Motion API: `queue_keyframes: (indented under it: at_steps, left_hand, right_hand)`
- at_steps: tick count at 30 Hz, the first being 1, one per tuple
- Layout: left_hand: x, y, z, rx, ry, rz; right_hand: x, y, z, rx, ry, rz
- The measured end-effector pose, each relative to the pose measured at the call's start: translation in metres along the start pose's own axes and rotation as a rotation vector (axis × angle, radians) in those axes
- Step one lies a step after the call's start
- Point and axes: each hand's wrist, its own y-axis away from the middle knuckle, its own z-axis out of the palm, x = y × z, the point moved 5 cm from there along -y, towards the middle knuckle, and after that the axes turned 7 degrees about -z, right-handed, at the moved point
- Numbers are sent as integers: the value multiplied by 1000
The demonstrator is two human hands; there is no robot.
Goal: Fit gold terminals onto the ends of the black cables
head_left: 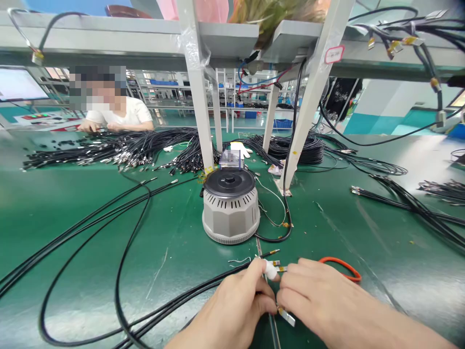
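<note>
My left hand [241, 300], a white wrap [271, 270] on one fingertip, is closed around the end of a black cable. The cable's flat metal connector [287, 317] pokes out below the fingers, with yellowish tape near its base. Close against it, my right hand [316, 295] has its fingers curled and pinched together; what lies between them is hidden. More black cables [203, 286] run in from the left under my left hand. Just beyond the fingertips lie their ends, with a taped metal connector [281, 269].
A grey round tape dispenser [230, 208] with a black top stands ahead. An orange-red loop [343, 265] lies beyond my right hand. Bundled black cables [145, 148] cover the table's far side, where a person in white [123, 114] sits. Shelf posts [305, 102] rise behind the dispenser.
</note>
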Motion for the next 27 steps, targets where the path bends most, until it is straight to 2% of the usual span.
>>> queue_keyframes:
  at_steps: [4,9,12,15,17,22,27]
  left_hand:
    - [1,1,-1,-40,48,-11]
    - [8,4,1,-142,85,-53]
    - [9,5,1,-164,86,-77]
    - [9,5,-1,-148,81,-55]
    - [9,4,-2,-144,72,-37]
    - [9,4,1,-209,85,-52]
    - [11,7,0,-152,113,-56]
  right_hand:
    - [-9,1,0,-5,134,-76]
    - [-14,1,7,165,94,-114]
    - [-10,5,13,169,-106,-12]
    - [-5,11,14,77,-301,145]
    - [-4,14,12,34,-333,166]
    - [-8,13,7,124,-195,42]
    - [-15,10,9,215,-6,26]
